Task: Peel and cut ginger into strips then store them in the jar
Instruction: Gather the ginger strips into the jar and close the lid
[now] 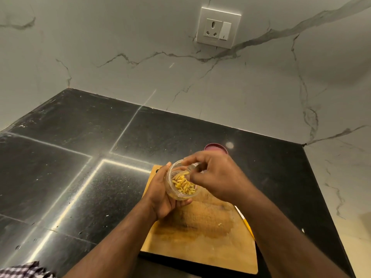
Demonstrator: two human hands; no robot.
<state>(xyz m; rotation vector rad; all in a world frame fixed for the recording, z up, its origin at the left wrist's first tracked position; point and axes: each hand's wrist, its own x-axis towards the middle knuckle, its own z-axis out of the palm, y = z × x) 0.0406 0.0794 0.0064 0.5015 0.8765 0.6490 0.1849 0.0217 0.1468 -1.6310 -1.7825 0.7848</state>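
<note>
Above the cutting board: your two hands meet round the jar, lifted clear of the wood.
Left hand: your left hand (162, 194) wraps the jar (181, 180) from the left and beneath, fingers curled round its clear wall, thumb up by the rim.
Right hand: your right hand (215, 175) sits at the jar's mouth, fingertips drawn together over the opening. You cannot tell whether they pinch any ginger, since that spot is blurred.
Jar: clear, round, tilted with its open mouth towards you, held over the far left part of the board.
Ginger strips: a heap of pale yellow ginger strips (183, 184) lies inside the jar, against its lower wall.
Cutting board: the wooden cutting board (200, 243) lies on the worktop near you, its middle darkened with a damp, stained patch; a tiny pale scrap (220, 224) rests on that patch, to the right.
Lid: a maroon lid (215, 148) sits on the worktop just beyond the board's far edge, partly hidden by your right hand.
Worktop: the black polished worktop (80, 157) runs to a marbled white wall.
Wall: a socket and switch plate (218, 28) is set high on it.
Near left corner: a scrap of checked cloth (24, 270) shows.
</note>
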